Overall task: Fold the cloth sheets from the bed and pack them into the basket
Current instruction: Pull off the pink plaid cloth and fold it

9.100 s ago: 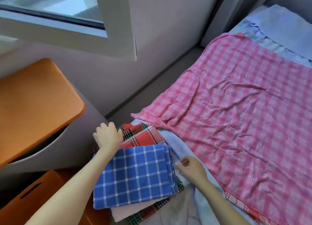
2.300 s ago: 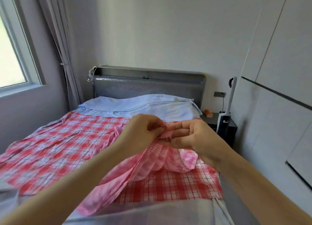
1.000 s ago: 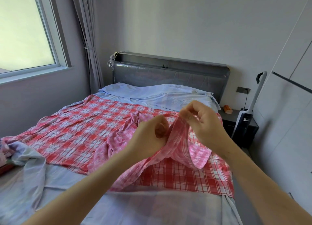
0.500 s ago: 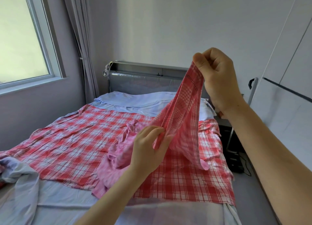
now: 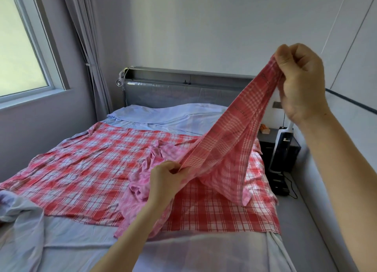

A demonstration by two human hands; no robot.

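pink check cloth stretched between both hands over bed

right hand point(image 5: 302, 83) raised high, pinching one end of the pink cloth point(image 5: 230, 141). left hand point(image 5: 165, 179) lower, gripping the same edge. rest of the cloth trails bunched onto the red plaid sheet point(image 5: 81, 165), spread flat on the bed point(image 5: 183, 251). basket not in view.

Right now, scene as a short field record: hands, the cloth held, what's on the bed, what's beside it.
left hand: low over the bed, grips an edge of the pink checked cloth
right hand: raised high, pinches another part of that cloth
pink checked cloth: stretched between the hands, the rest bunched on the bed
red plaid sheet: spread flat, unfolded
light blue bedsheet: beneath it
bedside: dark nightstand, upright vacuum
basket: not in view
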